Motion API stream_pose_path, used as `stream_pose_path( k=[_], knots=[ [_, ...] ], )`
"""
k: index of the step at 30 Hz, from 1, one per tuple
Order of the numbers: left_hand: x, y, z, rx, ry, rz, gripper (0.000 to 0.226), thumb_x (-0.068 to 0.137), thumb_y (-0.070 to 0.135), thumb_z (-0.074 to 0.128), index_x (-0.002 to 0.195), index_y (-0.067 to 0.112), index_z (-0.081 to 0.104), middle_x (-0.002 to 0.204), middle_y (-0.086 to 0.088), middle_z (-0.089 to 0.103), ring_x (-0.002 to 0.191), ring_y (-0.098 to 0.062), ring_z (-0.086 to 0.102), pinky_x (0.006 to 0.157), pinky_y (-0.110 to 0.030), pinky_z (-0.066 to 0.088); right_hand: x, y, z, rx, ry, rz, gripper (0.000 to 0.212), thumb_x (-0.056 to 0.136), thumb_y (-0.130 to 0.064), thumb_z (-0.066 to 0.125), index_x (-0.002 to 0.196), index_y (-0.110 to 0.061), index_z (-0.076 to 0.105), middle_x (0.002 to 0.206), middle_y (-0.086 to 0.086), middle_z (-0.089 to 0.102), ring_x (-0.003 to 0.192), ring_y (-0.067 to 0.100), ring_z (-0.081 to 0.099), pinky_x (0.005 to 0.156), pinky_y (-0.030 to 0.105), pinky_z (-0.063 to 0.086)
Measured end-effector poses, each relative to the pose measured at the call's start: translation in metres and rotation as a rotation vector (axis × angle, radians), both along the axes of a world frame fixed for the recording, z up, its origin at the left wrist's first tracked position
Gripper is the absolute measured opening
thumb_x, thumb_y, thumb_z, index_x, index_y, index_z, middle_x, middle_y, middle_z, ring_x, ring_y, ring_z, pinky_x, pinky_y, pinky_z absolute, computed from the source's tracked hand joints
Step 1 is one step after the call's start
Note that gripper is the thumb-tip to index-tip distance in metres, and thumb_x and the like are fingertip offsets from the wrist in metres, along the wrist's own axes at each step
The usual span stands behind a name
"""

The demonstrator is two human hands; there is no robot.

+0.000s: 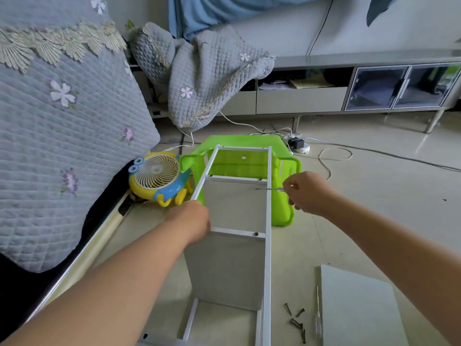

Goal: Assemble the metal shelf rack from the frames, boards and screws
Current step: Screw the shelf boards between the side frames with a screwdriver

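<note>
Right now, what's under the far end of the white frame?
A green plastic stool lies tipped under the white frame; you see it through the bars. The floor beneath the stool is covered.

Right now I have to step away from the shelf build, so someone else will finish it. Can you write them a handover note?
Left hand grips the white frame on its left rail, steadying it.
Right hand holds a screwdriver, tip pointing inside the frame near the upper crossbar.
The frame's far end rests on a green stool.
Done: one board sits in the frame; screws show on the crossbars.
Left: a loose board and spare screws lie on the floor to the right.
</note>
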State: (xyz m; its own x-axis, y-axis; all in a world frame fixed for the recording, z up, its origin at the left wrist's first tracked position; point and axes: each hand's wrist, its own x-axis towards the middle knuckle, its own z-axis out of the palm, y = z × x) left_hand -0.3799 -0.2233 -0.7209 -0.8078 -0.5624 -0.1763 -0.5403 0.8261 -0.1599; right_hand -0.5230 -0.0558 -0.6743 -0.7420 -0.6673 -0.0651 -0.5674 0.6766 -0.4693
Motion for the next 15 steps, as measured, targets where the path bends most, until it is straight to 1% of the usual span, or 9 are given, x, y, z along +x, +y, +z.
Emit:
stream_pose_path(
  k=[1,2,4,6,9,10,11,13,15],
  knots=[
    [-0.002,0.002,0.002,0.000,-0.005,-0.006,0.036,0.098,0.026,0.035,0.111,0.002,0.059,0.121,-0.013,0.053,0.112,-0.030,0.053,0.083,-0.034,0.044,0.002,-0.003,-0.008,-0.027,0.027,0.011,0.028,0.095,-0.013,0.041,0.103,-0.002,0.064,0.097,0.017,0.068,0.088,0.034,0.062,0.078,0.035,0.050],
    [-0.004,0.003,0.005,-0.001,-0.012,-0.013,0.041,0.099,0.031,0.033,0.113,0.002,0.058,0.123,-0.014,0.052,0.113,-0.030,0.052,0.083,-0.033,0.043,0.004,-0.007,-0.016,-0.041,0.048,0.014,0.029,0.096,-0.016,0.040,0.107,-0.003,0.063,0.100,0.016,0.067,0.092,0.034,0.061,0.076,0.033,0.050],
    [-0.009,0.002,0.008,0.003,-0.039,-0.032,0.045,0.099,0.036,0.032,0.113,0.002,0.058,0.124,-0.015,0.052,0.112,-0.031,0.052,0.078,-0.031,0.041,0.011,-0.015,-0.031,-0.045,0.094,0.000,0.030,0.097,-0.018,0.037,0.111,-0.007,0.061,0.104,0.014,0.066,0.096,0.033,0.059,0.067,0.027,0.041],
    [-0.014,-0.002,0.010,0.015,-0.112,-0.063,0.043,0.098,0.036,0.034,0.111,0.003,0.059,0.121,-0.014,0.055,0.111,-0.030,0.054,0.074,-0.030,0.039,0.018,-0.022,-0.044,-0.048,0.138,-0.005,0.029,0.098,-0.020,0.036,0.109,-0.008,0.060,0.102,0.014,0.065,0.093,0.033,0.058,0.064,0.026,0.035],
    [-0.022,-0.009,0.014,0.008,-0.217,-0.136,0.038,0.097,0.031,0.039,0.107,0.002,0.061,0.117,-0.015,0.058,0.108,-0.030,0.054,0.080,-0.032,0.044,0.024,-0.028,-0.056,-0.036,0.190,-0.018,0.024,0.098,-0.021,0.035,0.093,-0.011,0.056,0.092,0.013,0.062,0.076,0.031,0.049,0.060,0.027,0.032],
    [-0.025,-0.012,0.014,0.002,-0.210,-0.161,0.037,0.096,0.030,0.039,0.105,0.002,0.061,0.116,-0.015,0.058,0.108,-0.031,0.055,0.080,-0.032,0.044,0.025,-0.029,-0.057,-0.037,0.201,-0.019,0.023,0.098,-0.020,0.035,0.088,-0.012,0.053,0.091,0.013,0.060,0.074,0.028,0.045,0.060,0.027,0.032],
    [-0.028,-0.015,0.012,-0.004,-0.187,-0.186,0.036,0.096,0.030,0.039,0.105,0.002,0.060,0.116,-0.015,0.058,0.107,-0.030,0.054,0.079,-0.032,0.043,0.024,-0.030,-0.058,-0.038,0.212,-0.011,0.023,0.098,-0.019,0.035,0.087,-0.010,0.053,0.092,0.014,0.061,0.074,0.028,0.046,0.060,0.027,0.033],
    [-0.035,-0.023,0.008,-0.019,-0.113,-0.218,0.036,0.097,0.030,0.037,0.108,0.004,0.059,0.120,-0.012,0.055,0.111,-0.029,0.052,0.080,-0.032,0.042,0.022,-0.031,-0.059,-0.026,0.234,0.007,0.026,0.098,-0.017,0.035,0.098,-0.004,0.058,0.099,0.014,0.062,0.082,0.032,0.055,0.063,0.029,0.037],
    [-0.043,-0.029,0.004,-0.003,-0.011,-0.222,0.036,0.098,0.031,0.035,0.113,0.007,0.056,0.126,-0.009,0.050,0.117,-0.028,0.048,0.087,-0.034,0.042,0.022,-0.032,-0.059,-0.009,0.242,0.011,0.028,0.097,-0.016,0.035,0.104,-0.004,0.060,0.101,0.015,0.063,0.089,0.033,0.059,0.067,0.031,0.043]
  ],
)
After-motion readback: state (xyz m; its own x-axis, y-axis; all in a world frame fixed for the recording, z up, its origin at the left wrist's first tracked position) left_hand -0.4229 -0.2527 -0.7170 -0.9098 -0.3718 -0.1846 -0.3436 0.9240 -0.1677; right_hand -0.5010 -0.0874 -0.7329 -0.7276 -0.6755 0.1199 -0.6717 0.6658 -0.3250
